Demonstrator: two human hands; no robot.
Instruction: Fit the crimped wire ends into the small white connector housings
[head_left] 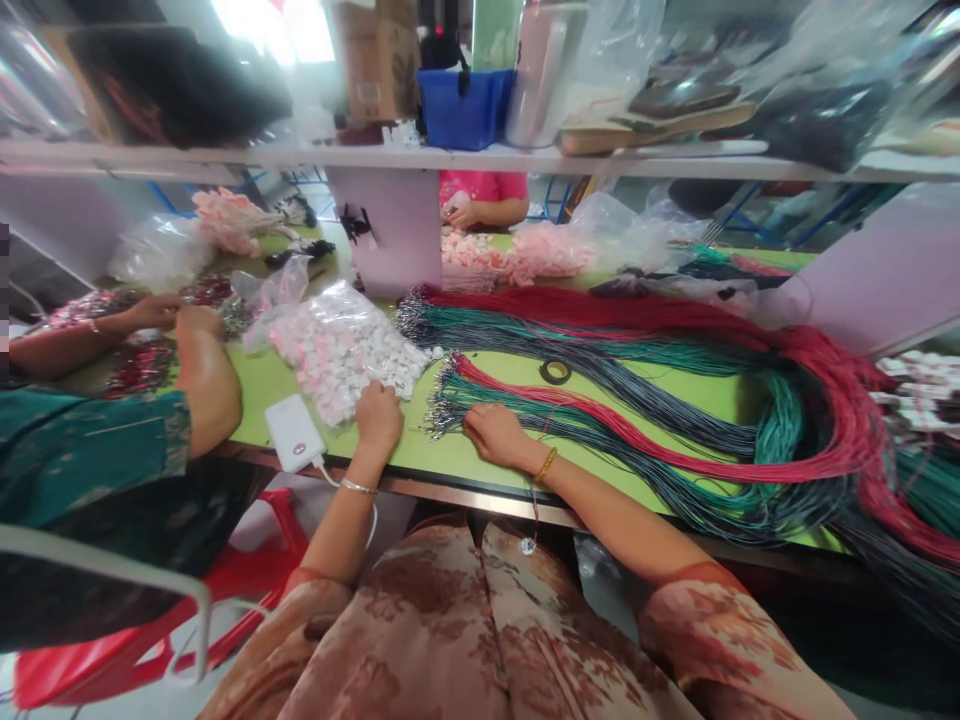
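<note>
My left hand (pixel 379 415) is closed at the lower right edge of a clear bag of small white and pink connectors (pixel 330 350); what its fingers hold, if anything, is too small to tell. My right hand (pixel 495 432) is closed beside the metal-tipped ends of green and dark wires (pixel 517 410). Something thin hangs from near it, a reddish wire (pixel 536 500) with a small white piece at its lower end. Red wires (pixel 600 415) lie just above the green ones. A white power bank (pixel 295 433) with a cable rests left of my left hand.
A black tape roll (pixel 556 372) lies between wire bundles. Long red wires (pixel 637 310) curve across the right side. At left, a co-worker's hands (pixel 176 312) are near red parts. A shelf (pixel 450 158) with a blue basket (pixel 465 108) crosses above the green table (pixel 450 465).
</note>
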